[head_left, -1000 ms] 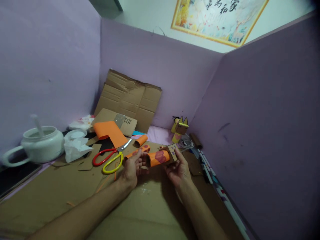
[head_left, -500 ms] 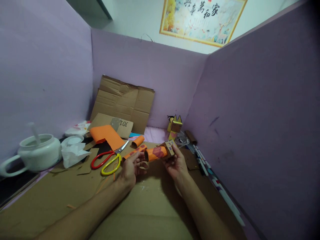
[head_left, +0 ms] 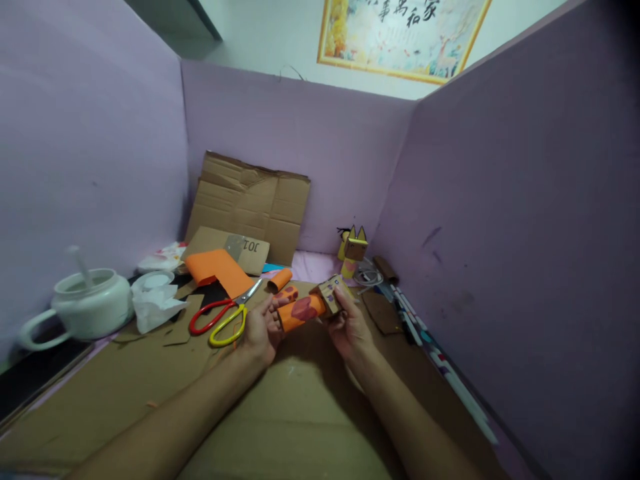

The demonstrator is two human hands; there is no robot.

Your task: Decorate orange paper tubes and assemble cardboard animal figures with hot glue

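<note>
My right hand [head_left: 353, 330] grips a small cardboard box [head_left: 330, 295] with dark marks drawn on it, thumb on top. Joined to or touching that box is an orange paper tube [head_left: 303, 312] with a reddish heart-like patch, tilted down to the left. My left hand [head_left: 262, 333] is closed around the tube's lower left end; some of its fingers are hidden behind it. A second orange tube with red spots [head_left: 286, 295] lies just beyond the left fingers. Scissors [head_left: 235, 312] with one red and one yellow handle lie spread to the left.
Behind are an orange sheet [head_left: 217, 270], a plain orange roll [head_left: 280, 280] and leaning cardboard [head_left: 250, 200]. A yellow eared figure [head_left: 354, 253] stands at the back right. A white pot [head_left: 93, 303] is on the left, markers [head_left: 440, 360] along the right wall.
The orange tube has shifted slightly left and down with the box. My left fingers have moved from beside its open end to under and around it. The view has shifted slightly.
</note>
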